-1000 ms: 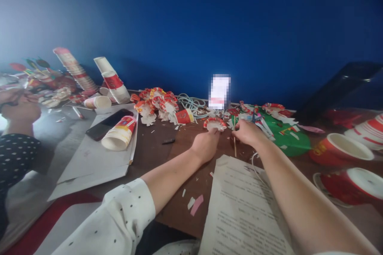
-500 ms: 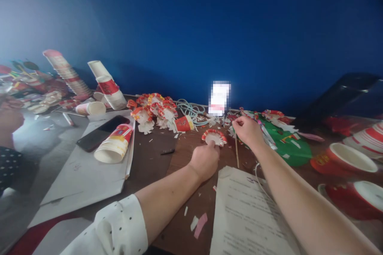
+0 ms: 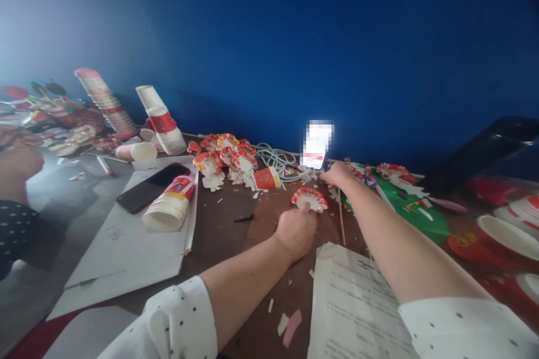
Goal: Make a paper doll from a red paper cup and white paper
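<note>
My left hand [image 3: 297, 230] is closed on a cut paper-cup piece [image 3: 309, 199] with a red-and-white frilled rim, held low over the brown table with a finger on its pale face. Farther back, my right hand [image 3: 338, 173] reaches among paper scraps just in front of a lit, blurred-out phone [image 3: 319, 143]. Its fingers are bent together, and whatever is between them is hidden. A thin wooden stick [image 3: 341, 219] lies below that hand. To the left sits a heap of similar frilled cup pieces [image 3: 227, 157], beside a red cup piece [image 3: 266, 178].
Stacked paper cups [image 3: 164, 129] lean by the blue wall. A dark phone [image 3: 154, 188] and a paper cup [image 3: 170, 205] lie on a grey board [image 3: 122, 247]. A printed sheet [image 3: 349, 303] is in front; a green disc [image 3: 421, 213] lies right. Another person's hand [image 3: 19, 151] is far left.
My right hand has reached a little farther in toward the phone, its fingers lower among the scraps. My left hand keeps the cup piece in place. The view has shifted slightly left.
</note>
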Demonstrator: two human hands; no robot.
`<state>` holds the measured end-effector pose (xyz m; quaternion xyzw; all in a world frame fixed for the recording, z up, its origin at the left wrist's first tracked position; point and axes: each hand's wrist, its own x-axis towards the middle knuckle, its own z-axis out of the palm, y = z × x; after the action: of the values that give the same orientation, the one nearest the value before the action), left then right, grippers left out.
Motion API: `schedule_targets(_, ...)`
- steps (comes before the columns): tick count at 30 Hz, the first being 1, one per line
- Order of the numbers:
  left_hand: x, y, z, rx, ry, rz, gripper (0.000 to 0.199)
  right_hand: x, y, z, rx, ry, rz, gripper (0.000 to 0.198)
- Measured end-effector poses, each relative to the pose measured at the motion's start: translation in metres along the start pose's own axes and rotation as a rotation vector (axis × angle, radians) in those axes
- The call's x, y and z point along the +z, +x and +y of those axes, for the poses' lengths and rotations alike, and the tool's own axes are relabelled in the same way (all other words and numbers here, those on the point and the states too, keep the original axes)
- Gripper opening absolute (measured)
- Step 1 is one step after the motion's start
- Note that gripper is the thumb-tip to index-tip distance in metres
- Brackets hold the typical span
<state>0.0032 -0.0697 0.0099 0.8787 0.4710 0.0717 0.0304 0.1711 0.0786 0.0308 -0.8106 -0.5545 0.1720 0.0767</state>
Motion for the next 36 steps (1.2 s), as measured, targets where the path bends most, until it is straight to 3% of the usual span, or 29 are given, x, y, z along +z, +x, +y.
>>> schedule_targets(3, -0.003, 0.001, 0.000, -0.014, 0.005, -0.015, 0.022, -0.005, -0.009, 0.012, 0.021, 0.167, 0.024, 0.017)
schedule_targets(7, -0.004, 0.002, 0.000, -0.032, -0.032, 0.023, 0.023, -0.012, -0.054, 0.029, -0.187, 0.386, 0.123, 0.018)
schedule_targets(12, -0.007, -0.001, -0.004, -0.050, -0.191, 0.286, 0.030, -0.001, -0.123, 0.028, -0.354, 0.703, 0.099, 0.024)
schedule_targets(17, -0.011, -0.005, -0.010, -0.099, -0.388, 0.532, 0.030, 0.029, -0.149, 0.026, -0.510, 0.896, 0.140, 0.029)
schedule_targets(20, -0.011, -0.005, -0.012, -0.075, -0.449, 0.627, 0.028, 0.044, -0.155, 0.027, -0.598, 0.897, 0.105, 0.027)
schedule_targets(24, -0.009, -0.004, -0.012, -0.064, -0.448, 0.682, 0.026, 0.052, -0.162, 0.027, -0.787, 0.735, 0.159, 0.021)
schedule_targets(29, -0.011, -0.004, -0.009, -0.115, -0.517, 0.797, 0.022, 0.047, -0.170, 0.030, -0.846, 0.588, 0.184, 0.025)
schedule_targets(33, -0.014, -0.005, -0.005, -0.212, -0.628, 0.793, 0.021, 0.041, -0.167, 0.036, -0.838, 0.602, 0.399, 0.042)
schedule_targets(36, -0.013, -0.006, 0.000, -0.211, -0.666, 0.755, 0.022, 0.038, -0.162, 0.041, -0.910, 0.476, 0.505, 0.044)
